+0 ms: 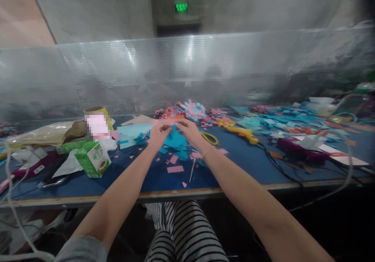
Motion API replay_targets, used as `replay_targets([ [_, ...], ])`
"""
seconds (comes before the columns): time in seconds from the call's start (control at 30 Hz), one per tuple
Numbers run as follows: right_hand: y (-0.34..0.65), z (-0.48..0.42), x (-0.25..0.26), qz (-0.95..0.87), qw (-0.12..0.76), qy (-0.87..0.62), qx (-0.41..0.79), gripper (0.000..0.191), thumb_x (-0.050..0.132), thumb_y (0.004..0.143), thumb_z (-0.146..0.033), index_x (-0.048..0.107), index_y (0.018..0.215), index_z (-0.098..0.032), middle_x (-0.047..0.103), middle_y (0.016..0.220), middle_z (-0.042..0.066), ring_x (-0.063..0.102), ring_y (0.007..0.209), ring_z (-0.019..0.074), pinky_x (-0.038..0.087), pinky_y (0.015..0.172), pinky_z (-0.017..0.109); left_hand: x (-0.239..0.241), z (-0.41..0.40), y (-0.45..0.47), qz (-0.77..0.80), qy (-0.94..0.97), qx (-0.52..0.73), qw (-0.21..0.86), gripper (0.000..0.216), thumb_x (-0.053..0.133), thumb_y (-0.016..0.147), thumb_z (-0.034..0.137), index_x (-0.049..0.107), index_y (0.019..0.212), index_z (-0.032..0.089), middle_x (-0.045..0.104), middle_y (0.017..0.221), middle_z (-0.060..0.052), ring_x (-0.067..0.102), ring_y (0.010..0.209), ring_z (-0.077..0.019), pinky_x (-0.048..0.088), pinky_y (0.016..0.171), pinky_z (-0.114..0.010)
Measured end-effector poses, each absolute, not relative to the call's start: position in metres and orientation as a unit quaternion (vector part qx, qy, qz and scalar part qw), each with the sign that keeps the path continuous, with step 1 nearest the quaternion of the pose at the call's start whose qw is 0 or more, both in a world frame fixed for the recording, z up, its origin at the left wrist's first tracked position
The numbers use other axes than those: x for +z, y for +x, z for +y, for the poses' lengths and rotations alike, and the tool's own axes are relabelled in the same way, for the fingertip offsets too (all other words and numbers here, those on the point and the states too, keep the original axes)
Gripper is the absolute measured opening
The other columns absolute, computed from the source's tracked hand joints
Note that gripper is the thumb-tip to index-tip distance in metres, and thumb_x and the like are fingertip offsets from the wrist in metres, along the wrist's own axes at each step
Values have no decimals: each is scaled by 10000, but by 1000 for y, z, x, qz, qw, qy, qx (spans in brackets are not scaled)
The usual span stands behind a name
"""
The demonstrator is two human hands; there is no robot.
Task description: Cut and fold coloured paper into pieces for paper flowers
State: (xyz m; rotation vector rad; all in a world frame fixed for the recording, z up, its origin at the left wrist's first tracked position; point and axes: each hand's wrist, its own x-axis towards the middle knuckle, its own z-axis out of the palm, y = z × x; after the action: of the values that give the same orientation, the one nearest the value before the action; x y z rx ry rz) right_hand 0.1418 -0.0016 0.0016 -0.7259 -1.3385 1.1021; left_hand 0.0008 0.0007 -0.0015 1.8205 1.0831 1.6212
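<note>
Over the middle of the blue table [190, 180], my left hand [159, 133] and my right hand [190, 132] come close together, fingertips pinched on a small piece of blue paper [172, 129]. Under them lies a heap of blue paper pieces [177, 142]. A yellow handle loop [211, 138], probably of scissors, shows beside my right wrist. Nearer me are a pink paper strip [175, 169], small pink scraps and a thin wooden stick [192, 170]. Light blue paper sheets [131, 133] lie to the left of my left hand.
Fringed paper flowers [193, 110] pile up behind my hands. A yellow glue gun [244, 134] and a purple power strip [303, 149] with cables lie to the right. On the left stand a green carton [93, 160] and a yellow tube. A perforated screen [187, 66] runs behind.
</note>
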Motion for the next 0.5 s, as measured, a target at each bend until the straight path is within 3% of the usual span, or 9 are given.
replay_targets([
  [0.5, 143, -5, 8, -557, 615, -358, 428, 245, 646, 551, -317, 621, 741, -165, 623, 686, 13, 552, 655, 115, 416, 608, 244, 3, -5, -1, 398, 665, 583, 245, 145, 635, 592, 254, 666, 705, 169, 659, 684, -32, 591, 664, -161, 458, 642, -280],
])
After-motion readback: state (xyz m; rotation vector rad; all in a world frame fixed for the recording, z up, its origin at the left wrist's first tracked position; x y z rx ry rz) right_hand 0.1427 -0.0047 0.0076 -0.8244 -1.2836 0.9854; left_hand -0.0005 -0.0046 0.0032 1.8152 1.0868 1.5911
